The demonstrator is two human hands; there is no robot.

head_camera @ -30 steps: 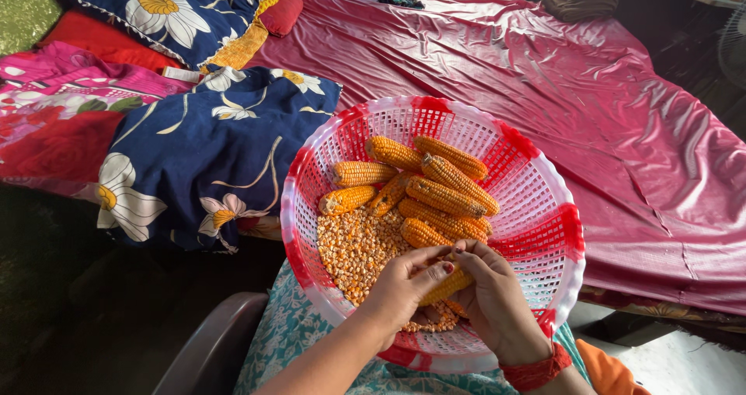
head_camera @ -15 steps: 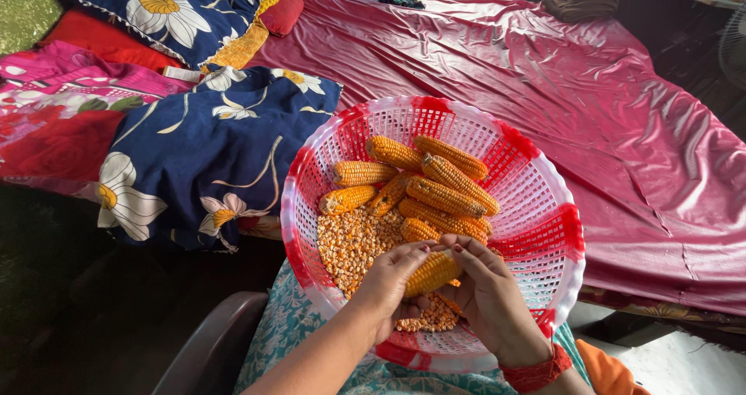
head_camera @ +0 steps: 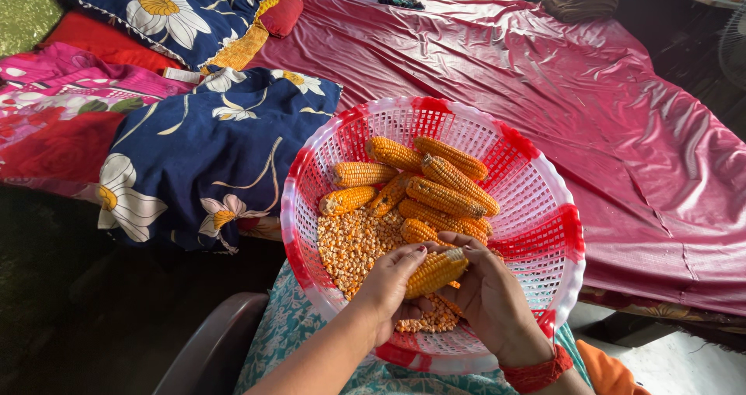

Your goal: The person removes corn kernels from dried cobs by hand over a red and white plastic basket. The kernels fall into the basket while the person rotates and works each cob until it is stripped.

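Corn cob (head_camera: 436,272) was held between both hands over a red-and-white plastic basket (head_camera: 544,208), near its 6 o'clock rim. The left hand (head_camera: 392,286) was closed in a grip on the cob's lower end, while the right hand (head_camera: 486,290) was clamped around its upper end, thumb laid across the kernels. Loose kernels (head_camera: 353,247) were heaped in the basket at 8 o'clock from the cob, and whole cobs (head_camera: 439,189) were piled at 12 o'clock. A floral navy cushion (head_camera: 210,154) was seen at 9 o'clock of the basket, and a maroon bed sheet (head_camera: 544,61) was spread beyond it.
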